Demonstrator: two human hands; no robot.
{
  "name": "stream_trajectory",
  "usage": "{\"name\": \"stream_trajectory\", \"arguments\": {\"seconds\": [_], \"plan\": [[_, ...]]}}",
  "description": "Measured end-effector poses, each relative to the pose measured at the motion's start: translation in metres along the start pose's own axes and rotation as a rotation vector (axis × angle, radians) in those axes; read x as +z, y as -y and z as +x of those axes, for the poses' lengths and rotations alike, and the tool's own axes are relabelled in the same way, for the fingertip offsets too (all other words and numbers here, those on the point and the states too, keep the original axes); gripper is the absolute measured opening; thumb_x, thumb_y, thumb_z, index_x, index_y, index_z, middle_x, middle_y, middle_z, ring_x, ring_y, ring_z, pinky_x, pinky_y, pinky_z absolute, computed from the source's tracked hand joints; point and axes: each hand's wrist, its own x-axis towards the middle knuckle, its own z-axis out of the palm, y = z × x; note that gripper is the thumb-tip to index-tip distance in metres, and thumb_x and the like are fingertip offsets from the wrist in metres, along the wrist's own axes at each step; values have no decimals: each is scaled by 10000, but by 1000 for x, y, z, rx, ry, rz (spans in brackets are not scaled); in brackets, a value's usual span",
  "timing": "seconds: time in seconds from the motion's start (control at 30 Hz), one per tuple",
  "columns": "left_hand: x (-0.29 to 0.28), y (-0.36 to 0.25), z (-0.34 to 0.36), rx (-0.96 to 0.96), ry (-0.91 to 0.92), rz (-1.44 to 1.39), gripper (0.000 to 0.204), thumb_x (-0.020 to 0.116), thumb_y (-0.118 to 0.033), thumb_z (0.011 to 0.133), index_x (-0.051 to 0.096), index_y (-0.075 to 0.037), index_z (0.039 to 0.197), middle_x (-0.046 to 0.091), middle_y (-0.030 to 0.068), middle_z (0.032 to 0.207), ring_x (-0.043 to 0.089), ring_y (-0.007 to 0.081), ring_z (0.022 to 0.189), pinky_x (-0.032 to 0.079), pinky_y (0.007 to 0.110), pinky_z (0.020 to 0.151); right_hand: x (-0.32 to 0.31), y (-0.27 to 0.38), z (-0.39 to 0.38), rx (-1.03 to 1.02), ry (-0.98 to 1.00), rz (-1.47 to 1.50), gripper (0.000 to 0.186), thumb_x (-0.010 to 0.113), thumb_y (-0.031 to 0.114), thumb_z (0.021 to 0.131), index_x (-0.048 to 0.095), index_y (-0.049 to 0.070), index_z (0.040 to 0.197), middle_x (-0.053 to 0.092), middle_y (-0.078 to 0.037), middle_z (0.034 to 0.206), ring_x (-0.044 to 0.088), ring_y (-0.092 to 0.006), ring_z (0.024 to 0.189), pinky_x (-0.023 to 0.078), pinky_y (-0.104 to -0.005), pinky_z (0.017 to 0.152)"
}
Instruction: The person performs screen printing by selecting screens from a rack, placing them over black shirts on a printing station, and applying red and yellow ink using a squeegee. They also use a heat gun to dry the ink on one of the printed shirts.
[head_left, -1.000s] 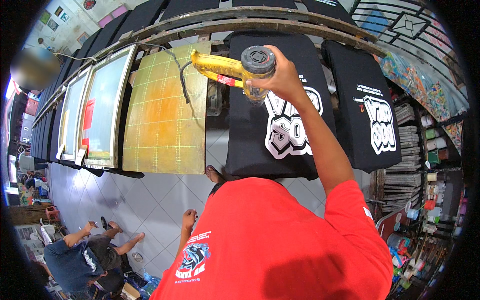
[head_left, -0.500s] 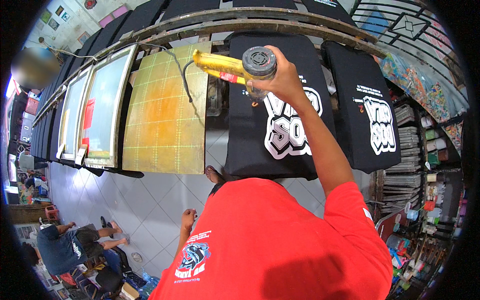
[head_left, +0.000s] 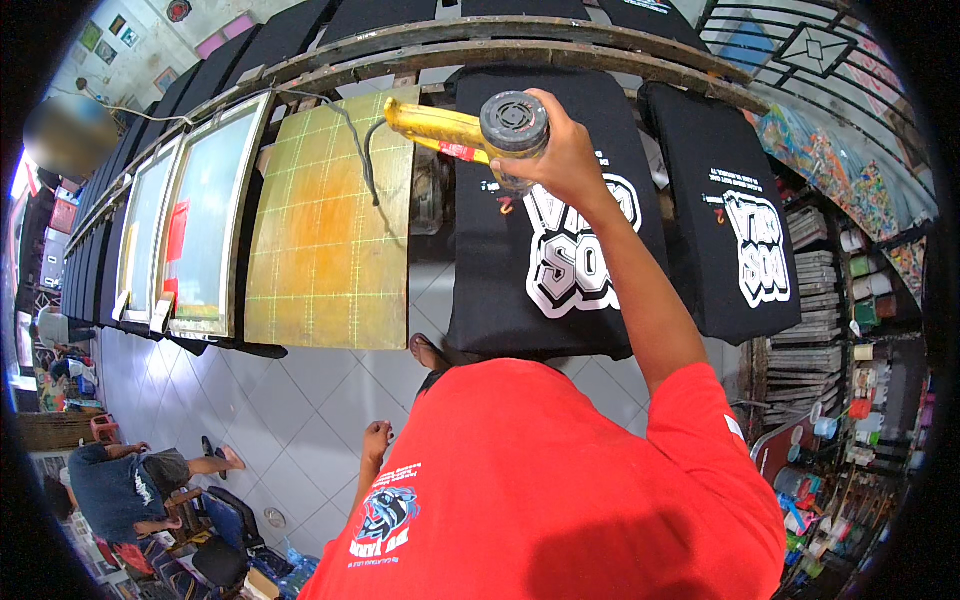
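My right hand [head_left: 562,158] is raised over a black printed T-shirt [head_left: 545,250] laid on a board and grips a yellow heat gun [head_left: 470,130] by its handle. The gun's barrel points left and its dark round back end faces the camera. Its black cord [head_left: 362,160] loops across the yellow gridded board [head_left: 330,230] beside the shirt. My left hand [head_left: 376,442] hangs empty at my side above the tiled floor, fingers loosely curled. My red shirt [head_left: 560,490] fills the lower middle of the view.
A second black printed T-shirt [head_left: 735,235] lies to the right. Framed print screens [head_left: 205,215] line the bench to the left. Shelves of stacked goods and pots [head_left: 830,330] stand at right. Another person [head_left: 130,485] sits low on the floor at lower left.
My right hand has shifted the heat gun slightly over the black shirt. The seated person at lower left has changed posture.
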Motion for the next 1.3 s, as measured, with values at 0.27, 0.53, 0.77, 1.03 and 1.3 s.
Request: {"name": "stream_trajectory", "arguments": {"seconds": [0.27,0.53,0.77,1.03,1.3], "plan": [[3,-4,-3,13,-12,3,267,598,-313,920,621,-48,937,632,27,805,571,113,657,427,254,544,6,1,-2,2,-3,84,761,892,224,599,493,21,1215,672,-136,1068,660,-227,1009,521,-349,891],[8,-18,-14,-15,-26,9,253,601,-295,915,624,-43,933,634,29,805,567,111,655,419,257,534,2,3,-1,18,-34,46,764,894,224,597,498,31,1221,668,-132,1073,655,-218,1014,525,-344,882],[4,7,-2,27,-15,108,275,591,-282,920,623,-9,909,623,44,753,554,122,633,427,271,552,-40,11,-9,119,-32,5,790,902,171,581,500,36,1247,658,-101,1093,646,-198,1002,522,-343,895],[-12,44,49,98,116,80,264,581,-276,921,632,-18,919,644,50,785,585,133,674,449,282,580,-192,9,-17,36,-256,-417,788,884,255,572,517,33,1233,672,-142,1098,652,-219,1013,502,-347,882],[2,-13,2,18,115,148,236,580,-285,918,616,-53,944,632,22,803,573,98,637,411,257,515,-284,-64,-59,241,-368,-519,737,883,242,595,533,9,1200,666,-144,1101,639,-220,1036,480,-345,911]]}}
